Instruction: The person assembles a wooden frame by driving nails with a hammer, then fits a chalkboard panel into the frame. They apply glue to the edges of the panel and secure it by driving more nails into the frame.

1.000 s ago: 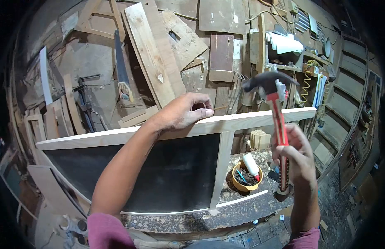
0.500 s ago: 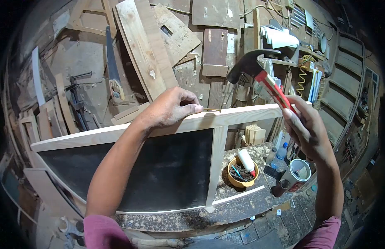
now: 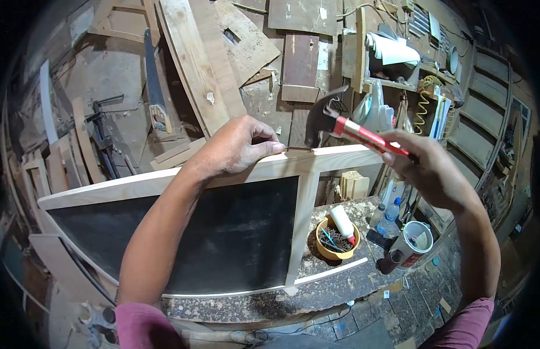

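My right hand (image 3: 424,166) is wrapped round the red grip of a claw hammer (image 3: 363,135). Its dark head is low, close to the top rail of a pale wooden frame (image 3: 345,156). On that rail rests my left hand (image 3: 249,145), thumb and fingers pinched on a thin, nail-like metal rod (image 3: 298,149) that sticks out to the right towards the hammer head. The frame stands upright on a speckled workbench (image 3: 235,308), and a black panel (image 3: 241,232) fills its left part.
Through the frame's right part shows a yellow bowl (image 3: 320,247) of nails with a white glue bottle (image 3: 341,221). Beside it stand a plastic bottle (image 3: 391,216) and a white bucket (image 3: 418,232). Behind, a handsaw (image 3: 154,75) and planks (image 3: 191,64) lean against the wall.
The hammer has swung down and left, its head now close to the rail and the rod's right end. My right forearm has shifted right. My left hand keeps its pinch.
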Demonstrator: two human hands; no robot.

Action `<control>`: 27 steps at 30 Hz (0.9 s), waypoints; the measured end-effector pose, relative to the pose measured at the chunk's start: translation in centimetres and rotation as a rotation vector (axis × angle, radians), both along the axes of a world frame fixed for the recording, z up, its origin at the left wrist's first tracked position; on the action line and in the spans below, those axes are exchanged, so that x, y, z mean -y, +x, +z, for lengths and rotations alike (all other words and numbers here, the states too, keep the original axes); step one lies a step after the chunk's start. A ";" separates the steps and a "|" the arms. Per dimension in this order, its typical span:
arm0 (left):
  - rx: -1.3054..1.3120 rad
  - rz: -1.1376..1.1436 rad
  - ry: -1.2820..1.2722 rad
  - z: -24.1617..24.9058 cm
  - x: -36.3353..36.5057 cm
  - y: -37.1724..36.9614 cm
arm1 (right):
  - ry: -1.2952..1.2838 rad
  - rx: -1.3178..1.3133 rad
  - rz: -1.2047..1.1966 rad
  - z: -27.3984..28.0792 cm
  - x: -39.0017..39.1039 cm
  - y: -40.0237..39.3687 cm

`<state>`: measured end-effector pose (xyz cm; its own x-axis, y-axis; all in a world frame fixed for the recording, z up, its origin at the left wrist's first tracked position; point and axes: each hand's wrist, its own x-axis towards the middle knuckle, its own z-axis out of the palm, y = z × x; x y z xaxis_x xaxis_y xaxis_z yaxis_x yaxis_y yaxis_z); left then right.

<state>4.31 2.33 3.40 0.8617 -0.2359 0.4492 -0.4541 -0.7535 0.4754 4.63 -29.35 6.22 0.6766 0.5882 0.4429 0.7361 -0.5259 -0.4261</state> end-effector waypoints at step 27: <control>0.028 0.032 0.022 0.2 -0.2 0.2 | 0.619 0.351 0.103 9.8 4.2 -2.1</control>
<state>4.52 2.53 3.60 0.8562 -0.2189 0.4680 -0.4426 -0.7780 0.4458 2.56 -33.58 16.06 0.3873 0.2119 0.8973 0.9174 -0.1849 -0.3524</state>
